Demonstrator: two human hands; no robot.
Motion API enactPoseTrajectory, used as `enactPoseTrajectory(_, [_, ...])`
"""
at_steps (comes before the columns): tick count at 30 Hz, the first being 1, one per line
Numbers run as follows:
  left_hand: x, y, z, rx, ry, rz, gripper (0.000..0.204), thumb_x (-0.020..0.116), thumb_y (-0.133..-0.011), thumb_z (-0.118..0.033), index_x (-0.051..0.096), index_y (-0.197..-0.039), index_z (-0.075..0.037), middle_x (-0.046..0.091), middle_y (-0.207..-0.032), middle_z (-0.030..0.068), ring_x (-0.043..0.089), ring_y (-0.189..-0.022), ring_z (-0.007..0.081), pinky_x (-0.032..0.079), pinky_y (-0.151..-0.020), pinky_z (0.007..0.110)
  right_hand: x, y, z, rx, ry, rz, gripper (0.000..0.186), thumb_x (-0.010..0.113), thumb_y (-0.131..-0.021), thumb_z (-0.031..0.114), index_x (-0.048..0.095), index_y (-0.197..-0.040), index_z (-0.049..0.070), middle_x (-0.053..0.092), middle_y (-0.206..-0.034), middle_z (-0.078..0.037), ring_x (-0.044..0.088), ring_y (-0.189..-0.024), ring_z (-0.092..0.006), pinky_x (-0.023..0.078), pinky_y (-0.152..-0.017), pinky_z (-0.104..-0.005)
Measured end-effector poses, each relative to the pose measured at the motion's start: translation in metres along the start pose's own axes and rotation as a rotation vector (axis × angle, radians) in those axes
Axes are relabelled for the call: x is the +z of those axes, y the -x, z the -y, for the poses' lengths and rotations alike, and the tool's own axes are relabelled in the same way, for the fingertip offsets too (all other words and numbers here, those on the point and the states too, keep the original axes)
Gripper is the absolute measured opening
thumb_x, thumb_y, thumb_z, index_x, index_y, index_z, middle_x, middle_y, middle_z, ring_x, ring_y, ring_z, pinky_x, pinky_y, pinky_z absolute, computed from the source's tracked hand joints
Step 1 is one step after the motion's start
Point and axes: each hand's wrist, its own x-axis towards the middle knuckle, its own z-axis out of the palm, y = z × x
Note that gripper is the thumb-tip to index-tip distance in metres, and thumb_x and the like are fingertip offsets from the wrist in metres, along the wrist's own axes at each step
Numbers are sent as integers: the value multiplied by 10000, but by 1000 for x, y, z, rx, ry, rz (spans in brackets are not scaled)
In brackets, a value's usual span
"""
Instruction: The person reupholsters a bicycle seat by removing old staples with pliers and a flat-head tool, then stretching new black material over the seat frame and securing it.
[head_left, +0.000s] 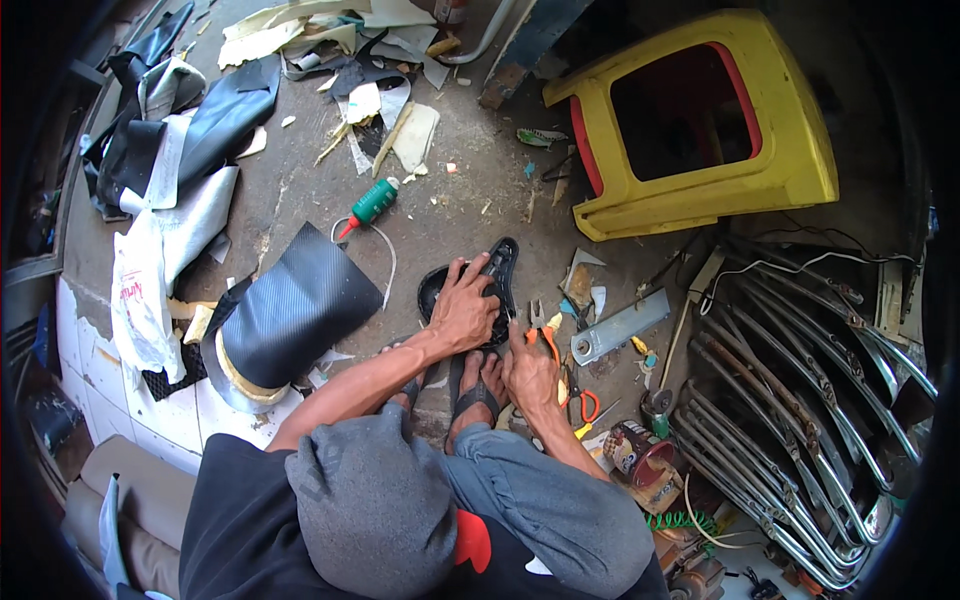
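My left hand [462, 312] lies with its fingers spread over a black moulded piece [504, 260] on the floor, just in front of my sandalled feet [480, 378]. My right hand [528, 365] is at the piece's lower right, fingers curled round something small and thin that I cannot make out. Orange-handled pliers [550, 329] lie beside it, partly behind the hand. Orange-handled scissors [590, 402] are by my right forearm. A flat metal plate [620, 327] rests farther right.
Left are a dark textured sheet [290, 305], a white bag [140, 300] and a green bottle [372, 205]. Scraps [415, 135] litter the back. A yellow plastic seat shell [780, 150] stands back right, bundled metal tubes [790, 410] right. A tin [632, 450] sits near my right forearm.
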Motion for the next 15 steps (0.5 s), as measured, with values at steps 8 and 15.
enactPoseTrajectory(8, [-1, 1, -4, 35, 2, 12, 168, 706, -813, -243, 798, -891, -126, 661, -1238, 112, 318, -1473, 345, 157, -1196, 589, -3, -7, 0, 15, 61, 47, 533, 585, -923, 171, 532, -1439, 48, 699, -855, -261, 705, -707, -422, 558, -619, -524])
enactPoseTrajectory(15, [-5, 1, 4, 52, 1, 38, 169, 710, -805, -245, 796, -881, -120, 657, -1241, 119, 318, -1471, 354, 170, -1186, 599, -11, -4, 11, 123, 41, 108, 513, 604, -894, 137, 572, -1404, 90, 683, -841, -278, 690, -742, -449, 556, -660, -529])
